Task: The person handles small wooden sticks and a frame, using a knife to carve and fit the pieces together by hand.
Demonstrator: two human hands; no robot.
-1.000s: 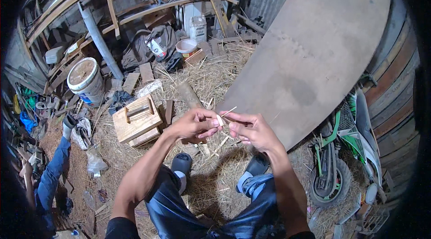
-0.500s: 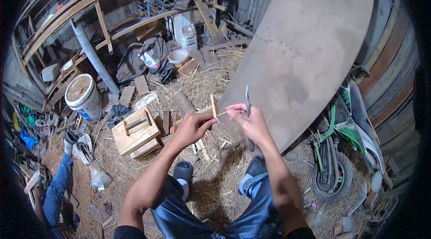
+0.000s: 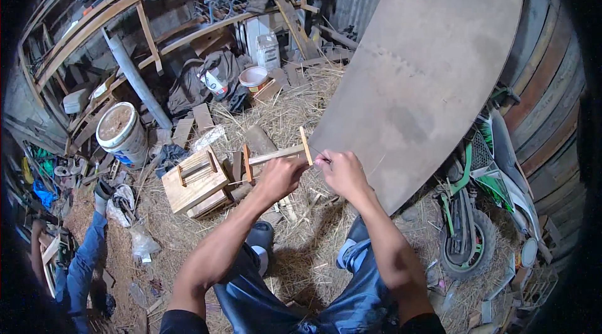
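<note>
My left hand is closed around a small wooden frame, a pale bar with a short crosspiece at each end. The orange-brown crosspiece lies to the left; the lighter one points up beside my fingers. Just right of that lighter crosspiece, my right hand is closed in a pinch. What sits between its fingertips is too small and dark to make out. Below and left of my hands, a wooden box with a slatted opening in its top rests on the straw.
A large brown board leans at the right, with a green and white motorbike beside it. White bucket, grey pole and small tub stand left and back. Another person's leg extends at lower left.
The wooden frame has turned, so its bar and both crosspieces now show. The flat metal tool seen upright at my right hand, and the thin pale stick between my hands, no longer show clearly.
</note>
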